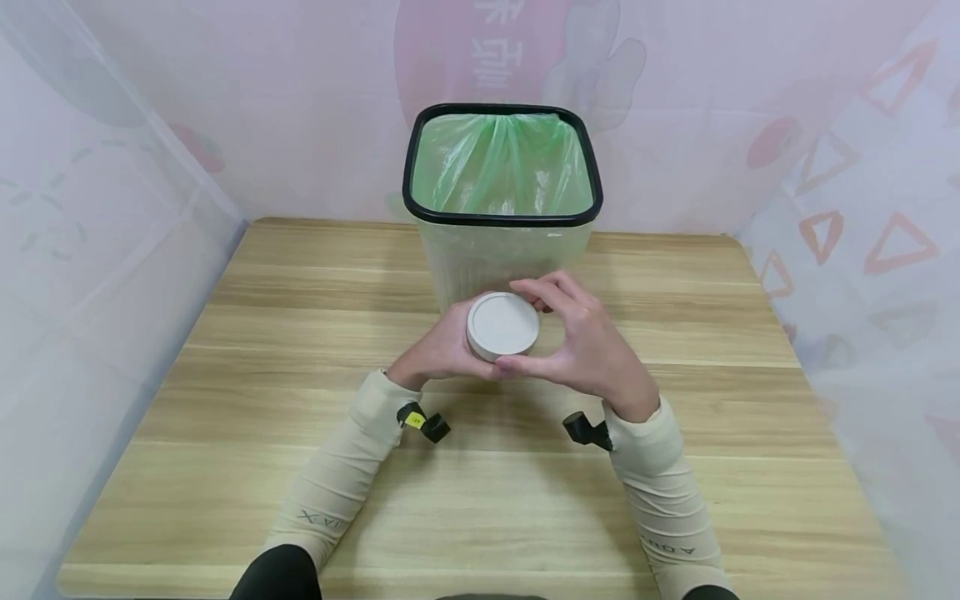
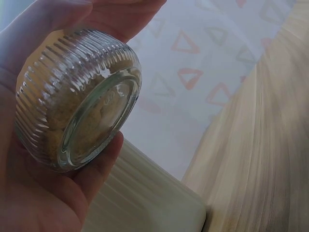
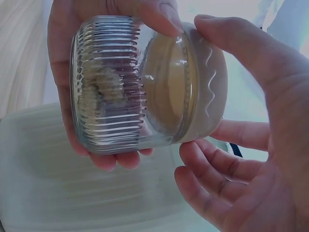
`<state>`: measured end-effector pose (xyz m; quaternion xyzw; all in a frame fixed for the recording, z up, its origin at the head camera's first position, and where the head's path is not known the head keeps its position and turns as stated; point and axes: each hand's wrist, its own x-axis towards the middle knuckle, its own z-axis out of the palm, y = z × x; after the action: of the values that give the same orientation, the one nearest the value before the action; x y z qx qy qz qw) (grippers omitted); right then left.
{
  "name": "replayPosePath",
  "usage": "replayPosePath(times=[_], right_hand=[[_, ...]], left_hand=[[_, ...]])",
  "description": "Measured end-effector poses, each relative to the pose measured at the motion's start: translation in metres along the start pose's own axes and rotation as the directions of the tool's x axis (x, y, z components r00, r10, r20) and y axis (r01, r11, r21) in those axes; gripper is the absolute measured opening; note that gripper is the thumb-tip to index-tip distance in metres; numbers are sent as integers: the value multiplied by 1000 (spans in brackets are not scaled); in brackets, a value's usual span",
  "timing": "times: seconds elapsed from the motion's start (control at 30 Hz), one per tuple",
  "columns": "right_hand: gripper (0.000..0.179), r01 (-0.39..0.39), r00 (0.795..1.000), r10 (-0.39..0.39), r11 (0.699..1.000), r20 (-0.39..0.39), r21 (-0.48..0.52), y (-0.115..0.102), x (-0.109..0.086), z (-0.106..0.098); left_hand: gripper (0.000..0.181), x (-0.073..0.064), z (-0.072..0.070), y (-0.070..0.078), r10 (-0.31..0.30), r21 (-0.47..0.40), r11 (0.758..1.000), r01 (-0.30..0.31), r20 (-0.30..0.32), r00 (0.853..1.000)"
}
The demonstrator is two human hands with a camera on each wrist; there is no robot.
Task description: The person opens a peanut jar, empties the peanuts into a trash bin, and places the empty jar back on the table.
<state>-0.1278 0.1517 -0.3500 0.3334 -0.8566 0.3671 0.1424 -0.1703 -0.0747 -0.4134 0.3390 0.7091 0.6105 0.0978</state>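
Note:
A ribbed glass jar (image 3: 108, 92) with a pale, wavy-edged lid (image 1: 503, 324) is held up in front of the bin. My left hand (image 1: 447, 343) grips the glass body, its thumb on one side and fingers curled round the other. Thumb and index finger of my right hand (image 1: 588, 346) pinch the lid's rim, while its other fingers hang loosely curled beside it. Through the glass in the right wrist view, some light brown, crumbly-looking contents show near the base. The jar's round bottom faces the camera in the left wrist view.
Just beyond the hands stands a translucent bin (image 1: 502, 258) with a black rim, lined by a green plastic bag (image 1: 502, 162). It sits toward the back of a wooden table (image 1: 300, 333). Printed curtains (image 1: 285, 100) enclose the back and both sides.

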Motion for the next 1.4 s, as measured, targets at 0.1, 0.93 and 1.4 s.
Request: replayPosePath(times=[0.1,0.93,1.4], right_hand=[[84,11,1000,-11,1000,2,13,2,0,-1],[79,106,989,-118,986,87,127,10,0,-9],[69,-17,999,15,999,-52,-45,-1,-3,-9]], left_hand=[[87,0,0,0,-2,1,1000,2,1,1000],[89,0,0,-2,11,-1,1000,-11,9,1000],[86,0,2,-1,-29,19,999,29,-15,999]])
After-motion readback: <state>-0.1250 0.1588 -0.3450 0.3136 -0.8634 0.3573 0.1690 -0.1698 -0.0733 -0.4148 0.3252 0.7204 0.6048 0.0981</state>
